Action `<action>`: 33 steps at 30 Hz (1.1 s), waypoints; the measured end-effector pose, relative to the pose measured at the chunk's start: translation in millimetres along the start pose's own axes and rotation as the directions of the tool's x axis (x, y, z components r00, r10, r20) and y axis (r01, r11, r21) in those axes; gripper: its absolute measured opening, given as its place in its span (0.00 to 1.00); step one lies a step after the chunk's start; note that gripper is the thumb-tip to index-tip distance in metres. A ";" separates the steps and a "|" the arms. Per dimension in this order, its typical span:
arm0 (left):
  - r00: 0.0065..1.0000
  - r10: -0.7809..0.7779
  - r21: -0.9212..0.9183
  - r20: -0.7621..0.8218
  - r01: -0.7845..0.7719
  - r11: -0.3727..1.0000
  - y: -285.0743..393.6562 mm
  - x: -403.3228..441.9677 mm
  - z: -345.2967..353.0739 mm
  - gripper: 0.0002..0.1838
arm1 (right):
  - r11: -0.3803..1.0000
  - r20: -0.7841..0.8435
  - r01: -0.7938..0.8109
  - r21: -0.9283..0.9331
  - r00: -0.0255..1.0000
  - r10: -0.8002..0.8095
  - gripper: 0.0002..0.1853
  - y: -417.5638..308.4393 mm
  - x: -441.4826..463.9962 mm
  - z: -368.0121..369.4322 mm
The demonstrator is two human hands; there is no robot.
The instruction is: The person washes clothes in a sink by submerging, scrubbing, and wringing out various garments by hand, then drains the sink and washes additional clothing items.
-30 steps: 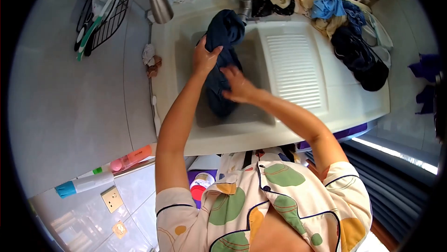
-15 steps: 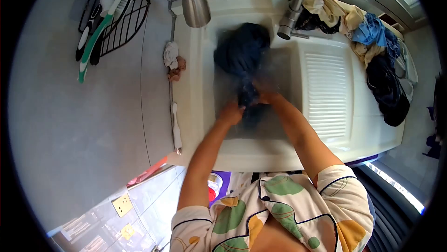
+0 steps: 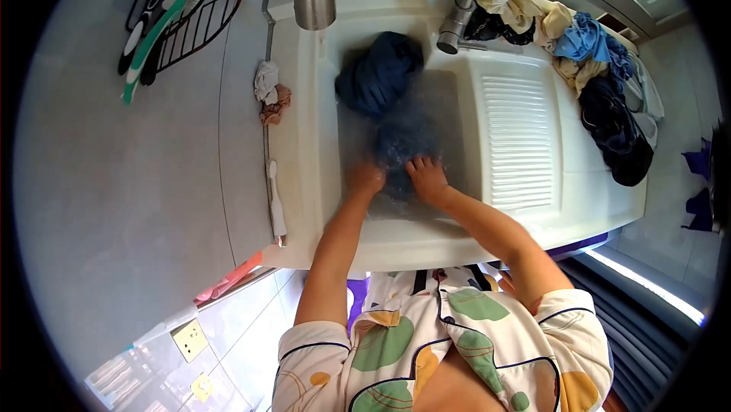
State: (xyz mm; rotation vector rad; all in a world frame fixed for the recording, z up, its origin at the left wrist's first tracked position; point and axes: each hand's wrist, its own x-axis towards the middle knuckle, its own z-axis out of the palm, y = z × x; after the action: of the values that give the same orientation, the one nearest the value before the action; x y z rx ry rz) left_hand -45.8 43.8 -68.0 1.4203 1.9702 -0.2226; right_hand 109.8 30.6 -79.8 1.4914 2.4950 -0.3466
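A dark blue garment (image 3: pixel 381 73) lies in a cream sink (image 3: pixel 301 206) of cloudy water. Its bunched upper part rises above the surface at the back left, while the rest spreads under the water toward me. At the near left edge of the submerged cloth is my left hand (image 3: pixel 368 177), its fingers dipped in the murky water and mostly hidden. My right hand (image 3: pixel 428 177) rests over the cloth's near right side with its fingers apart and their tips at the water. Some froth floats between the two hands.
A ribbed washboard (image 3: pixel 519 142) forms the sink's right side. Beyond it lie piled clothes (image 3: pixel 582 39) and a black garment (image 3: pixel 615 130). Two metal taps (image 3: pixel 314 1) hang over the back. A white toothbrush (image 3: pixel 276 202) and small crumpled cloths (image 3: pixel 268 88) line the left ledge.
The near part of the garment, bunched between my hands before, has sunk and spread under the water. My right hand has moved nearer to me, its fingers now visible. The view has shifted slightly.
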 end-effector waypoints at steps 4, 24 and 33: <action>0.991 0.119 0.086 -0.061 -0.113 0.990 -17.8 -17.9 5.2 0.24 | 0.996 0.116 -0.057 0.072 0.992 0.049 0.20 -9.5 2.8 -0.5; 0.994 0.058 -0.986 -0.094 -0.085 -0.142 45.6 -82.4 -50.0 0.15 | -0.040 -0.076 0.073 0.997 0.994 -0.074 0.12 -5.6 16.3 -240.0; 0.993 0.105 -0.811 0.051 -0.020 0.585 -23.4 -36.5 -54.4 0.07 | 0.925 -0.047 0.212 0.316 0.977 -0.208 0.28 25.1 6.0 -81.3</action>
State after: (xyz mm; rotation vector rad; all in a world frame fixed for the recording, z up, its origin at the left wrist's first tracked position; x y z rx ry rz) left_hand -83.9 34.2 -10.6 0.8191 1.5756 0.5927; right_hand 124.2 72.1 -6.7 1.3283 2.7162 -0.8166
